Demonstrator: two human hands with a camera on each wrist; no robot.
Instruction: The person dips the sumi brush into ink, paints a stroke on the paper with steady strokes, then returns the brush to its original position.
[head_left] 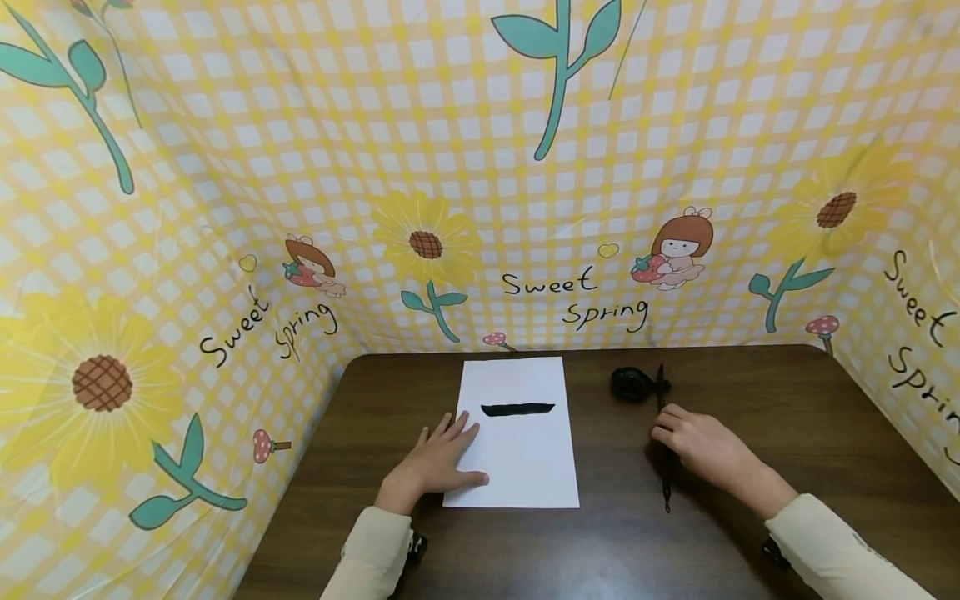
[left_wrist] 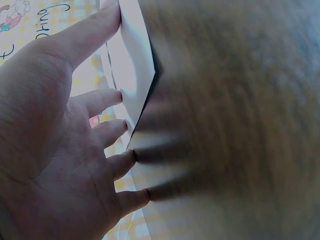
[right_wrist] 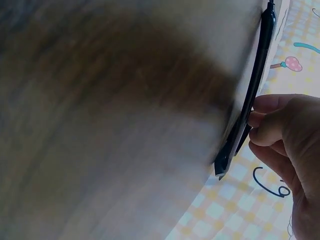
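Note:
A white sheet of paper (head_left: pixel 517 467) lies on the table with one thick black horizontal stroke (head_left: pixel 517 409) across its upper half. My left hand (head_left: pixel 438 462) rests at the paper's left edge, fingers spread, the thumb and some fingertips on the sheet (left_wrist: pixel 132 60). To the right of the paper, my right hand (head_left: pixel 705 442) pinches a dark, slender brush (head_left: pixel 666 479) by its handle; the right wrist view shows thumb and fingertips against the brush (right_wrist: pixel 256 70). The brush's far end overlaps the narrow end of a small, black, rounded object (head_left: pixel 630 383).
The brown wooden table (head_left: pixel 517 550) carries these things. A yellow-and-white checked cloth (head_left: pixel 480 108) with sunflowers and lettering stands as a wall behind the table and along both sides.

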